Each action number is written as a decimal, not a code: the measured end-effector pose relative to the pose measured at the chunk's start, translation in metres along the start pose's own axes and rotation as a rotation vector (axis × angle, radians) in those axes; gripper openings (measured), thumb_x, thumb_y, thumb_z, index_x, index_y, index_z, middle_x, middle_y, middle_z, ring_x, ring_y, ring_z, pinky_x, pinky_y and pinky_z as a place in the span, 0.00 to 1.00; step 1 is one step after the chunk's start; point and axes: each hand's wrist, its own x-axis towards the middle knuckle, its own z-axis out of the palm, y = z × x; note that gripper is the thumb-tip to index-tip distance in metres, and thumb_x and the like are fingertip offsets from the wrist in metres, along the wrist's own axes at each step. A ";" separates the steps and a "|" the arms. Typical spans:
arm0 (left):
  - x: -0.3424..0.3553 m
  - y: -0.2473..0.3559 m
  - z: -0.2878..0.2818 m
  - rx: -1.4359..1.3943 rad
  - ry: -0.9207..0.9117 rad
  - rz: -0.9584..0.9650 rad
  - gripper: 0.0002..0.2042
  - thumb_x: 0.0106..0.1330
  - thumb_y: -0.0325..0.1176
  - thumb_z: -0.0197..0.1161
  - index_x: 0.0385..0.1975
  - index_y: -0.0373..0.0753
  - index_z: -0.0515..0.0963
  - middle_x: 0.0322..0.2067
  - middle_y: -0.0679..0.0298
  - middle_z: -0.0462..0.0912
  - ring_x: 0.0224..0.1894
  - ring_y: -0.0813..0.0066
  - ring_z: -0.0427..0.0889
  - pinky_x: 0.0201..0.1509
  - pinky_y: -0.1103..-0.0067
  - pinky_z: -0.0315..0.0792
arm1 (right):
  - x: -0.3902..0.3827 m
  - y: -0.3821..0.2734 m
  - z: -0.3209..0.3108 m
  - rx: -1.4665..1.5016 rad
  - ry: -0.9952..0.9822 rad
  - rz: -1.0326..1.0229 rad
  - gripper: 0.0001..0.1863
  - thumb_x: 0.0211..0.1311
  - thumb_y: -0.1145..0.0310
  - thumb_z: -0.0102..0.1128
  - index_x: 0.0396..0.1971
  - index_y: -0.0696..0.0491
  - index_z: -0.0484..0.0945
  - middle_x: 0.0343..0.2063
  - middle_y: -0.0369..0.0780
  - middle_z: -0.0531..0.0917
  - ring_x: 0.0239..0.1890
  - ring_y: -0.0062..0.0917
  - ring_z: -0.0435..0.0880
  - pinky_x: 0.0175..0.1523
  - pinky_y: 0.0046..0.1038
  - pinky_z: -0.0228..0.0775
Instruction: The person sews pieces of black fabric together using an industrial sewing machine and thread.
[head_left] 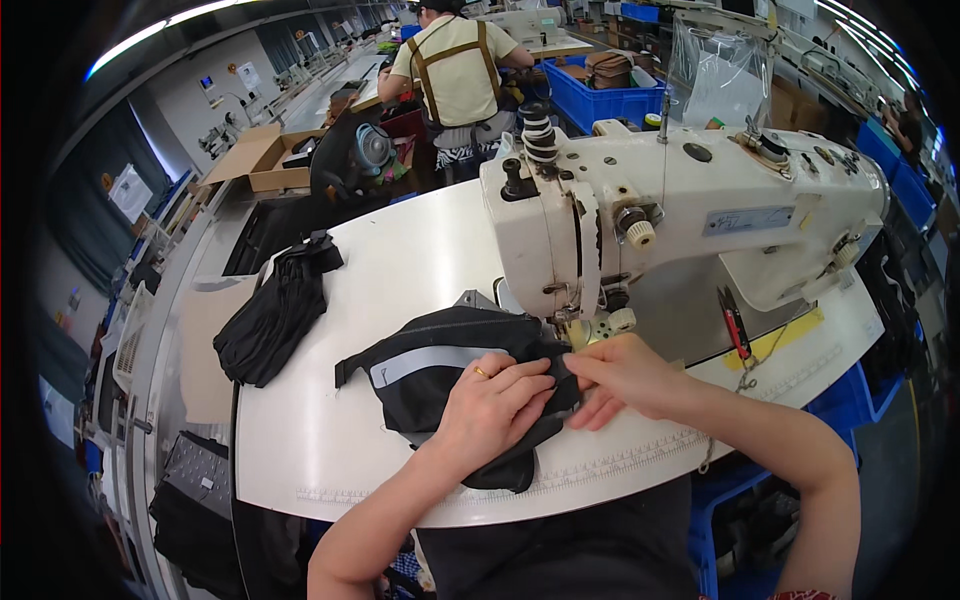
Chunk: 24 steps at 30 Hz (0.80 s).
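Observation:
A black fabric piece [420,400] with a pale grey strip [425,362] across it lies on the white table below the needle area of the sewing machine [590,240]. My left hand [495,405], with a ring on one finger, presses on the cloth and its bent fingers grip a fold near the right edge. Close beside it, my right hand [625,378] pinches that edge between thumb and index finger; its other fingers are slightly blurred. The presser foot is partly hidden behind cloth and hands.
A stack of black fabric pieces [280,315] rests on the table's left side. Red-handled thread snips [735,325] lie right of the needle. Blue bins [600,98] stand behind and below the table. A co-worker [455,70] sits ahead, beyond a cardboard box [280,165] and a small fan [373,148].

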 end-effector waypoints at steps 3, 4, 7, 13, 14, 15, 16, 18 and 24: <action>0.004 -0.005 0.001 -0.030 -0.057 -0.059 0.13 0.52 0.30 0.74 0.38 0.42 0.84 0.44 0.67 0.85 0.38 0.66 0.79 0.45 0.74 0.76 | -0.014 -0.001 -0.014 -0.597 0.173 -0.044 0.13 0.71 0.61 0.57 0.47 0.53 0.79 0.39 0.42 0.82 0.30 0.29 0.87 0.33 0.31 0.81; 0.007 -0.004 0.002 -0.035 -0.075 -0.100 0.13 0.52 0.30 0.74 0.39 0.42 0.84 0.44 0.67 0.85 0.38 0.66 0.78 0.45 0.74 0.76 | -0.016 0.017 -0.022 -0.869 0.291 -0.412 0.13 0.67 0.62 0.60 0.46 0.51 0.80 0.40 0.40 0.82 0.31 0.28 0.86 0.34 0.29 0.80; 0.014 0.000 0.002 -0.040 -0.063 -0.167 0.15 0.52 0.31 0.75 0.41 0.43 0.84 0.44 0.67 0.85 0.38 0.66 0.78 0.45 0.75 0.75 | -0.017 0.029 -0.018 -1.291 0.343 -1.004 0.14 0.61 0.62 0.65 0.46 0.49 0.81 0.42 0.35 0.82 0.33 0.27 0.82 0.35 0.26 0.78; 0.014 -0.003 0.003 -0.014 -0.076 -0.205 0.15 0.53 0.27 0.73 0.42 0.43 0.85 0.41 0.68 0.84 0.37 0.66 0.77 0.44 0.75 0.75 | -0.007 0.037 -0.014 -1.652 0.277 -1.388 0.16 0.56 0.63 0.66 0.44 0.50 0.83 0.42 0.33 0.83 0.36 0.23 0.76 0.36 0.21 0.76; 0.014 -0.004 0.004 -0.010 -0.077 -0.208 0.15 0.53 0.27 0.73 0.42 0.43 0.85 0.41 0.68 0.84 0.37 0.66 0.77 0.44 0.75 0.75 | -0.008 0.038 -0.014 -1.695 0.290 -1.381 0.16 0.55 0.64 0.65 0.43 0.51 0.83 0.43 0.34 0.83 0.36 0.22 0.76 0.36 0.21 0.75; 0.012 -0.006 0.005 0.005 -0.063 -0.195 0.15 0.52 0.26 0.72 0.41 0.43 0.85 0.41 0.68 0.85 0.38 0.66 0.78 0.44 0.76 0.75 | -0.008 0.038 -0.014 -1.736 0.304 -1.372 0.16 0.53 0.66 0.64 0.43 0.52 0.83 0.44 0.35 0.83 0.36 0.22 0.75 0.35 0.20 0.75; 0.011 -0.007 0.005 0.019 -0.049 -0.181 0.14 0.52 0.25 0.71 0.40 0.43 0.85 0.42 0.69 0.85 0.38 0.67 0.78 0.43 0.76 0.75 | -0.008 0.038 -0.015 -1.729 0.303 -1.371 0.16 0.53 0.66 0.64 0.43 0.52 0.83 0.44 0.35 0.83 0.36 0.22 0.75 0.35 0.20 0.75; 0.014 -0.009 0.003 0.058 -0.064 -0.088 0.14 0.51 0.25 0.71 0.40 0.43 0.86 0.43 0.69 0.85 0.38 0.68 0.79 0.43 0.76 0.76 | -0.008 0.038 -0.017 -1.713 0.283 -1.358 0.17 0.50 0.68 0.62 0.43 0.53 0.83 0.45 0.36 0.83 0.36 0.22 0.75 0.34 0.20 0.74; 0.012 -0.015 0.005 0.054 -0.117 0.021 0.17 0.45 0.26 0.68 0.38 0.41 0.86 0.48 0.73 0.84 0.43 0.72 0.78 0.45 0.76 0.77 | -0.005 0.039 -0.019 -1.645 0.269 -1.383 0.17 0.50 0.68 0.62 0.42 0.54 0.83 0.46 0.36 0.83 0.36 0.22 0.75 0.33 0.20 0.74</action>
